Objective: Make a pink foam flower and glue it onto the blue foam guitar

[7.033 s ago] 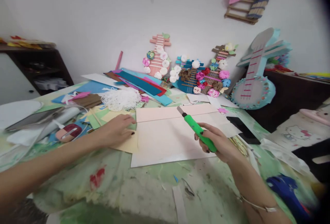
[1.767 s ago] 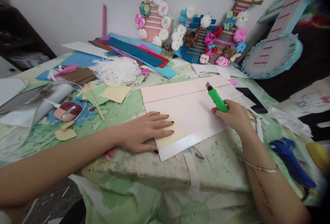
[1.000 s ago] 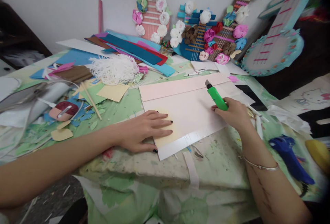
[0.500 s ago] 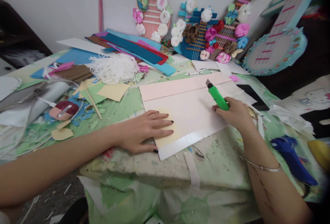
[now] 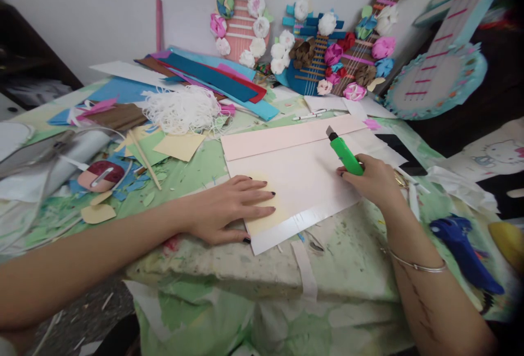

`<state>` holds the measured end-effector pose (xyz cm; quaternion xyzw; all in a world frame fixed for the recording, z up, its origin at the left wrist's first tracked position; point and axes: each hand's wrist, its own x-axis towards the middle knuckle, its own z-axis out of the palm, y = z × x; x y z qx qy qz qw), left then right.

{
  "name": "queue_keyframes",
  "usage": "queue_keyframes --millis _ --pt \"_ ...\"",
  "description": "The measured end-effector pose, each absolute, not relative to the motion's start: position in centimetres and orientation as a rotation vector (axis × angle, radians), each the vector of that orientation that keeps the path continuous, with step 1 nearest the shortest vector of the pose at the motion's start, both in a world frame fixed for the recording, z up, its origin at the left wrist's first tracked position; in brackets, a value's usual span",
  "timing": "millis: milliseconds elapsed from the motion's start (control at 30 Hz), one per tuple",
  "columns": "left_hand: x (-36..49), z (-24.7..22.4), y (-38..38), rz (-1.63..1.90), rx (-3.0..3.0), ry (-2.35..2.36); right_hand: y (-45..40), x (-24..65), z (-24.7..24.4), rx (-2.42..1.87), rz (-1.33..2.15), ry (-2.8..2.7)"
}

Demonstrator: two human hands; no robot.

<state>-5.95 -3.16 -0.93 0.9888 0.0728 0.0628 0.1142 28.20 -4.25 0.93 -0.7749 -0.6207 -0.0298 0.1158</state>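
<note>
My left hand [image 5: 239,207] lies flat with fingers spread on the left end of a pale pink sheet of paper [image 5: 303,176]. A paler strip runs along the sheet's near edge. Across its far edge lies a separate-looking pink band [image 5: 286,138]; whether it is a fold or another piece, I cannot tell. In my right hand [image 5: 370,178] is a green utility knife [image 5: 346,155], its blade out and pointing up and left above the sheet. The fingers wrap round the knife's lower end.
A blue glue gun [image 5: 466,255] lies at the right, near a black phone-like slab [image 5: 403,154]. White string [image 5: 184,109], coloured card strips [image 5: 213,76] and paper scraps [image 5: 180,146] cover the left and back. Flower-decorated paper instruments [image 5: 319,45] lean on the wall.
</note>
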Motion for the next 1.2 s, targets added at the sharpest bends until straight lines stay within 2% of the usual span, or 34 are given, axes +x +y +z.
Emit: queue_keyframes --millis 1200 --pt "-5.99 -0.98 -3.07 0.165 2.908 0.203 -4.26 28.14 1.14 -2.288 -0.063 -1.809"
